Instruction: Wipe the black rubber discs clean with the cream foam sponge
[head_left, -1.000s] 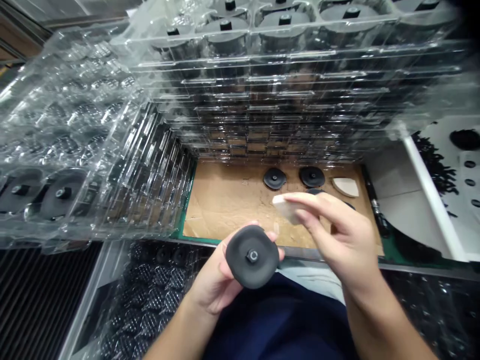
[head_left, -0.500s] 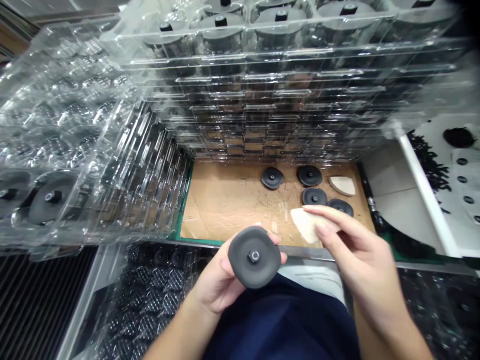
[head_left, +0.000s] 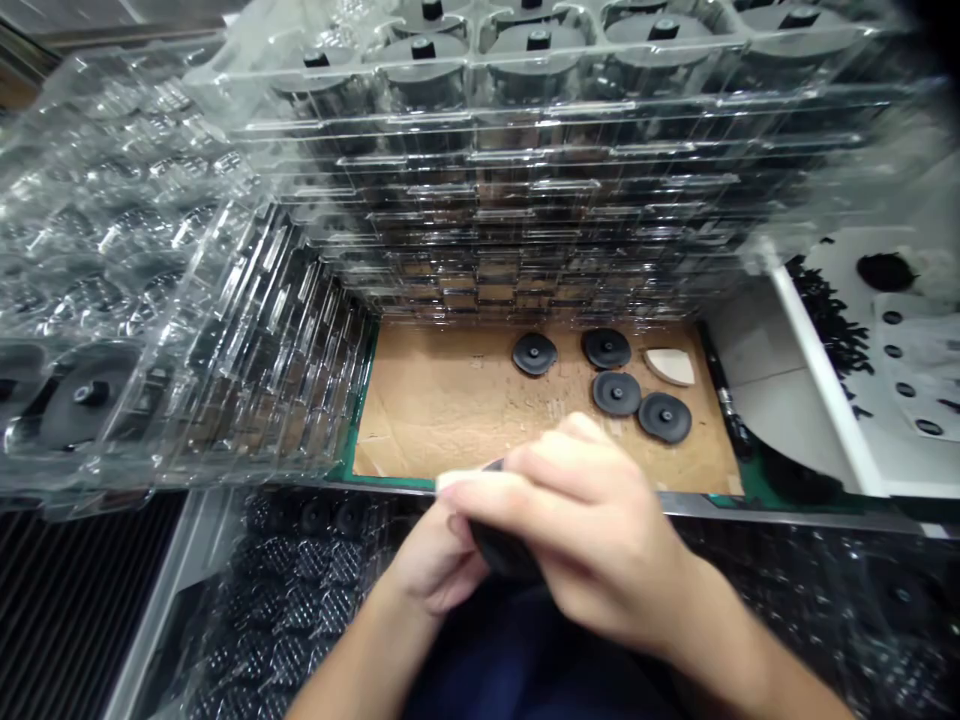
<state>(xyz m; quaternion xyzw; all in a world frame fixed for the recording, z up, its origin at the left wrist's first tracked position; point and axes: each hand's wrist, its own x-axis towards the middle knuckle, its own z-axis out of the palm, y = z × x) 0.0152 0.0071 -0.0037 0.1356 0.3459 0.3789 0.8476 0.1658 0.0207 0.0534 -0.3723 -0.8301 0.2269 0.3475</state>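
Note:
My left hand (head_left: 433, 560) grips a black rounded-square disc (head_left: 506, 553) from the left side, just beyond the bench's front edge. Over that disc lies my right hand (head_left: 592, 515), closed on a cream-white pad (head_left: 451, 481) and pressing against the disc's top. Only a small tip of the pad shows, and most of the disc is hidden. Further back on the cardboard rest several like discs (head_left: 616, 393), each with a short central stub. Beside them lies a second cream-white pad (head_left: 670, 366).
Stacked clear plastic trays (head_left: 480, 190) holding black discs rise behind the cardboard (head_left: 420, 400); another stack (head_left: 142, 300) stands at the left. At the right, a white tray (head_left: 847, 400) carries small black pieces. A dark pen-like tool (head_left: 731, 400) lies along the cardboard's right edge.
My right hand has moved left with its pad, from beside the disc onto it. The disc in my left hand is now mostly covered. The view has shifted slightly.

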